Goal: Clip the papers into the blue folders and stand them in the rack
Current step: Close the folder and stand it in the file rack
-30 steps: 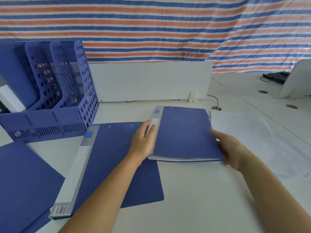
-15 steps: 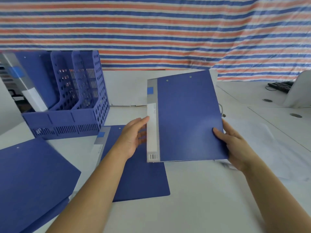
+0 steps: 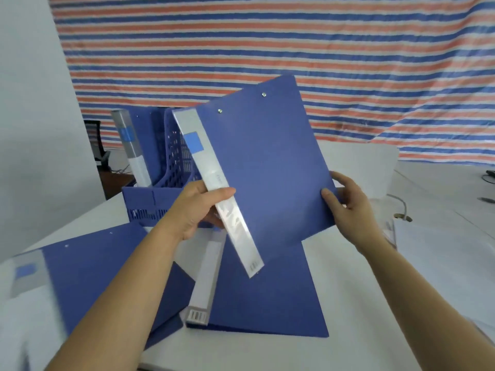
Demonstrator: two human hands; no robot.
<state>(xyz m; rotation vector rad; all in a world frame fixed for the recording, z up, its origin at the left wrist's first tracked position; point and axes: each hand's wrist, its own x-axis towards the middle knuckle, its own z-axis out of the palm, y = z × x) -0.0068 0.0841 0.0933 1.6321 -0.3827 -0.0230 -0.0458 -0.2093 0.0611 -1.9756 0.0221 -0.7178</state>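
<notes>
I hold a closed blue folder (image 3: 262,167) in the air, tilted to the left, above the table. My left hand (image 3: 195,210) grips its white spine, thumb across the front. My right hand (image 3: 348,207) pinches its right edge. The blue perforated rack (image 3: 160,191) stands behind my left hand, with one folder (image 3: 131,145) standing in its left slot. A second blue folder (image 3: 267,290) lies flat on the table under the held one, and a third (image 3: 93,269) lies at the lower left. Loose white papers (image 3: 442,258) lie at the right.
A white divider panel (image 3: 356,164) runs along the table's back edge, with a striped tarp behind it. A cable hole (image 3: 401,216) sits beside the papers. A dark chair (image 3: 96,145) stands past the table's left edge.
The folder went from lying flat on the table to lifted, then moved left toward the rack and tilted. My left hand now grips the spine. The camera view has swung left.
</notes>
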